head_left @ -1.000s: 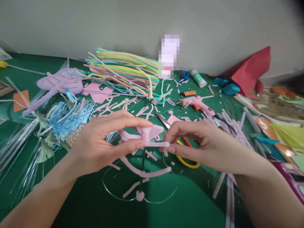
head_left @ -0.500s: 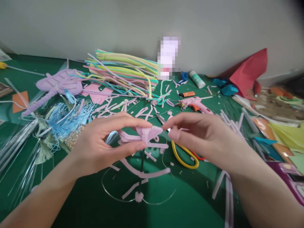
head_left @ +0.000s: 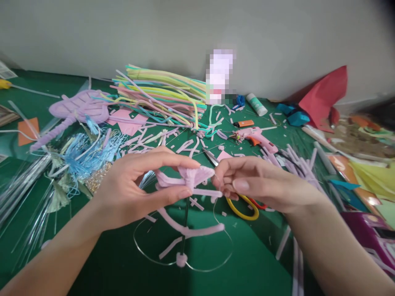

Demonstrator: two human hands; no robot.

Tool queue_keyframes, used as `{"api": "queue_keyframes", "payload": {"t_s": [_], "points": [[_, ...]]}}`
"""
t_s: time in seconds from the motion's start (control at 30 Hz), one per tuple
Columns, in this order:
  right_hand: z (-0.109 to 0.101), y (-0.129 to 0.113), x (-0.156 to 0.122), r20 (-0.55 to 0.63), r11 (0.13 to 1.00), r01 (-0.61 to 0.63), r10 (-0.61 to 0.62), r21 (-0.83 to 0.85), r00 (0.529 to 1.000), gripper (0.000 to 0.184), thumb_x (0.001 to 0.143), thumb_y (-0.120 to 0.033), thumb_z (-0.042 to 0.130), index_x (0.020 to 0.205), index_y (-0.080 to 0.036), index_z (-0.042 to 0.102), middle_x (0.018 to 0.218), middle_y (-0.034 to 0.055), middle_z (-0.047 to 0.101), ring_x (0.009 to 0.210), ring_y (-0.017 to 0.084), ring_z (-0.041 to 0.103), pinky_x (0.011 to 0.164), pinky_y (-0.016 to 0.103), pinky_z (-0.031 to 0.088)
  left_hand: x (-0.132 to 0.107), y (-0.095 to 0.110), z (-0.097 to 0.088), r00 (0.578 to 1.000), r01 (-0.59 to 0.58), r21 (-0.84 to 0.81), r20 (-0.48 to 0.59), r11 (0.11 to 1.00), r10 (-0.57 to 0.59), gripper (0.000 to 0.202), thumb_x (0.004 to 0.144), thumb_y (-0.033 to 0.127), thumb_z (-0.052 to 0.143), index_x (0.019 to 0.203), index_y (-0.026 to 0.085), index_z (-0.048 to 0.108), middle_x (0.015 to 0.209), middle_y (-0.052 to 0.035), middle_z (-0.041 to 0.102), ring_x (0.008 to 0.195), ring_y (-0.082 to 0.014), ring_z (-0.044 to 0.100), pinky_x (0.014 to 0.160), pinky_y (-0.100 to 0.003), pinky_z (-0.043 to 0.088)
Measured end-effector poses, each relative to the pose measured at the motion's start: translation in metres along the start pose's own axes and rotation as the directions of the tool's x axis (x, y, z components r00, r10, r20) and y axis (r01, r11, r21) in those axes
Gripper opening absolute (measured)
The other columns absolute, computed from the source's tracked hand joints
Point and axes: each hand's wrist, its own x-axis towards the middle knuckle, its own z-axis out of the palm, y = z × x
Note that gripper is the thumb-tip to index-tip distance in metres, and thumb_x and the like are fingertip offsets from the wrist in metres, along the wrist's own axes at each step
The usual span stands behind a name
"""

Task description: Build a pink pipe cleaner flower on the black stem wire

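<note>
My left hand (head_left: 135, 181) pinches a lilac pipe-cleaner bow shape (head_left: 190, 177) between thumb and fingers. A thin dark stick (head_left: 186, 218) runs down from it, with a curved lilac pipe-cleaner strip (head_left: 197, 232) across it and a small lilac knob (head_left: 182, 259) at the bottom. Thin wire (head_left: 212, 270) arcs out from the knob on both sides; its right side rises toward the bow. Just right of the bow's tip, my right hand (head_left: 256, 181) is closed, fingers curled, with a fine strand of wire at the fingertips. Scissors with yellow handles (head_left: 243, 217) lie below it.
Behind are bundled pipe cleaners (head_left: 163, 88), a pink glue gun (head_left: 256, 137), an orange lighter (head_left: 246, 123) and a small bottle (head_left: 256, 105). To the left lie blue tassels (head_left: 84, 154) and a lilac wrapped fan shape (head_left: 80, 107). Lilac offcuts litter the green table (head_left: 234, 271).
My right hand has turned and dropped slightly, its fingers curling in beside the bow's tip. The wire's right side now forms a fuller curve. My left hand keeps its pinch.
</note>
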Motion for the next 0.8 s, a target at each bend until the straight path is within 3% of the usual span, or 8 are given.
{"api": "queue_keyframes", "payload": {"t_s": [0.13, 0.23, 0.43, 0.63, 0.7, 0.8], "points": [[-0.003, 0.007, 0.006, -0.129, 0.997, 0.072, -0.068, 0.024, 0.989, 0.008, 0.08, -0.018, 0.076, 0.081, -0.017, 0.068, 0.075, -0.0038, 0.061, 0.067, 0.005, 0.054, 0.063, 0.016, 0.044, 0.001, 0.0, 0.001, 1.0, 0.011, -0.032, 0.01, 0.999, -0.01, 0.022, 0.079, 0.024, 0.076, 0.1, 0.031, 0.076, 0.091, 0.001, 0.073, 0.081, -0.0163, 0.065, 0.067, -0.025, 0.052], [0.002, 0.017, 0.013, -0.083, 0.989, 0.132, -0.126, 0.072, 0.989, 0.014, 0.076, -0.013, 0.078, 0.087, -0.019, 0.071, 0.08, -0.0035, 0.066, 0.07, 0.005, 0.059, 0.066, 0.016, 0.048, 0.001, -0.001, 0.001, 0.999, 0.02, -0.045, 0.028, 0.999, -0.019, 0.024, 0.079, 0.023, 0.077, 0.101, 0.032, 0.076, 0.093, 0.0017, 0.073, 0.084, -0.0157, 0.065, 0.069, -0.024, 0.051], [0.008, 0.032, 0.025, -0.073, 0.954, 0.283, -0.277, 0.098, 0.958, 0.015, 0.072, -0.02, 0.082, 0.083, -0.019, 0.072, 0.079, -0.0015, 0.07, 0.068, 0.009, 0.063, 0.06, 0.021, 0.053, 0.0, -0.002, 0.0, 0.999, 0.022, -0.04, 0.03, 0.999, -0.021, 0.024, 0.08, 0.023, 0.076, 0.103, 0.03, 0.075, 0.093, -0.0002, 0.073, 0.085, -0.017, 0.065, 0.071, -0.026, 0.051], [0.002, 0.029, 0.022, -0.115, 0.965, 0.259, -0.261, -0.029, 0.959, 0.013, 0.076, -0.026, 0.079, 0.078, -0.019, 0.068, 0.077, -0.0005, 0.065, 0.069, 0.01, 0.058, 0.065, 0.024, 0.05, 0.002, 0.001, 0.001, 0.998, 0.042, -0.029, 0.041, 0.999, -0.041, 0.021, 0.079, 0.026, 0.076, 0.1, 0.028, 0.076, 0.09, -0.001, 0.074, 0.082, -0.0179, 0.065, 0.066, -0.026, 0.052], [-0.005, 0.022, 0.018, -0.167, 0.962, 0.26, -0.271, -0.083, 0.948, 0.014, 0.078, -0.029, 0.077, 0.077, -0.019, 0.067, 0.076, -0.0006, 0.061, 0.069, 0.011, 0.054, 0.064, 0.025, 0.046, 0.003, 0.001, 0.001, 0.999, 0.039, -0.044, 0.008, 0.998, -0.039, 0.021, 0.078, 0.024, 0.076, 0.098, 0.029, 0.077, 0.09, 0.0006, 0.074, 0.081, -0.0166, 0.065, 0.065, -0.025, 0.05], [-0.02, 0.004, 0.006, -0.318, 0.933, 0.342, -0.36, -0.113, 0.877, 0.019, 0.077, -0.033, 0.075, 0.072, -0.021, 0.061, 0.071, -0.0013, 0.051, 0.066, 0.012, 0.047, 0.06, 0.028, 0.041, 0.002, 0.001, 0.002, 1.0, 0.025, -0.058, 0.007, 0.998, -0.025, 0.024, 0.077, 0.019, 0.076, 0.098, 0.031, 0.076, 0.091, 0.0034, 0.074, 0.083, -0.0154, 0.064, 0.066, -0.025, 0.049]]}}
